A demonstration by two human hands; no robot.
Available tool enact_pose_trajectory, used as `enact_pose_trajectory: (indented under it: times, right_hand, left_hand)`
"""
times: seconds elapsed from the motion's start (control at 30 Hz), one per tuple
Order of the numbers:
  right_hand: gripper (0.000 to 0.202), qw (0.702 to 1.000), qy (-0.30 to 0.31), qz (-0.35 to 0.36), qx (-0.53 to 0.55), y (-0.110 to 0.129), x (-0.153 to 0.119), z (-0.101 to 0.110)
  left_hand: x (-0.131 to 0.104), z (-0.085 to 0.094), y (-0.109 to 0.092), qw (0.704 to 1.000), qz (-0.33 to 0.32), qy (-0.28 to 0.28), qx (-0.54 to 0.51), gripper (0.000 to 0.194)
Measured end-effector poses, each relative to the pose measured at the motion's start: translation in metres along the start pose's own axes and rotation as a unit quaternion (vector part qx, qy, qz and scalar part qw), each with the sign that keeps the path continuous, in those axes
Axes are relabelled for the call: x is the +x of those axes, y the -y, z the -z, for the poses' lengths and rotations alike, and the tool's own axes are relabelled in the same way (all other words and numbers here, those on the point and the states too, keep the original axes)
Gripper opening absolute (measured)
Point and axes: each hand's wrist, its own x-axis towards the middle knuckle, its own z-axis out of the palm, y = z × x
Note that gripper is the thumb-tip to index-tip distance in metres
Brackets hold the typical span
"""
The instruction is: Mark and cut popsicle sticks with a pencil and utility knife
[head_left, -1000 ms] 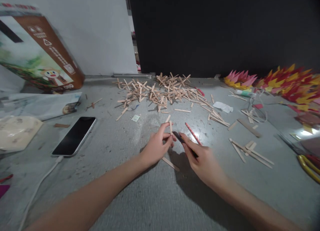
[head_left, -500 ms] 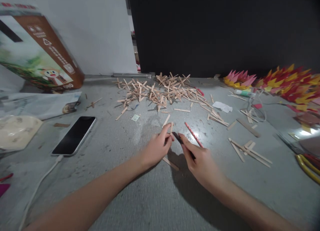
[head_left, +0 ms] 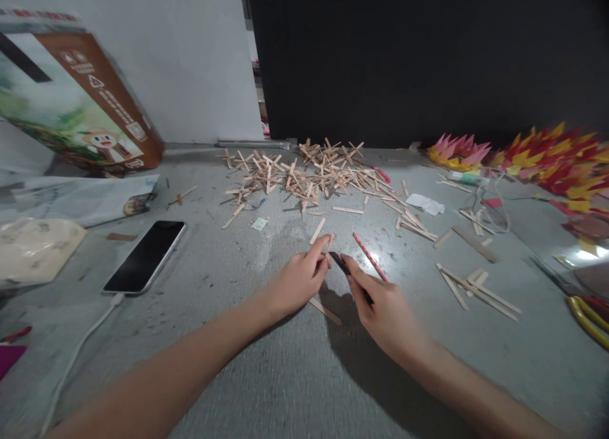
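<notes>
Beyond left hand (head_left: 299,279): loose stick (head_left: 317,231), then crossed-stick heap (head_left: 326,170).

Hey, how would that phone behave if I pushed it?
The phone would probably slide rather than roll or tip, since it lies flat. Its plugged-in white cable may trail or tug. The thin slab shape suggests stiffness.

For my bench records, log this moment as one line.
left hand: holds wooden stick | right hand: holds dark tool | beyond both: pile of sticks
</notes>
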Motion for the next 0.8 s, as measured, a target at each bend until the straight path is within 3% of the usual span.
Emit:
enact_pose_trajectory:
  times: [0.13, 0.33, 0.63, 0.8]
  right_hand:
    - [0.048, 1.0, -0.002, -0.008, -0.009, 0.001, 0.001, 0.001]
    - [0.05, 1.0, 0.003, -0.005, -0.007, -0.003, 0.0, -0.001]
    - [0.048, 0.995, 0.003, -0.042, 0.086, -0.001, 0.007, 0.008]
    - [0.05, 0.985, 0.03, -0.084, 0.146, -0.006, 0.013, 0.011]
  left_hand:
    - [0.001, 0.0, 0.0, 0.999, 0.01, 0.015, -0.038, 0.051]
    - [0.002, 0.002, 0.002, 1.0, 0.0, 0.018, -0.013, 0.047]
    - [0.006, -0.003, 0.005, 0.979, 0.004, 0.032, -0.203, 0.054]
    - [0.005, -0.003, 0.005, 0.971, 0.0, 0.032, -0.237, 0.071]
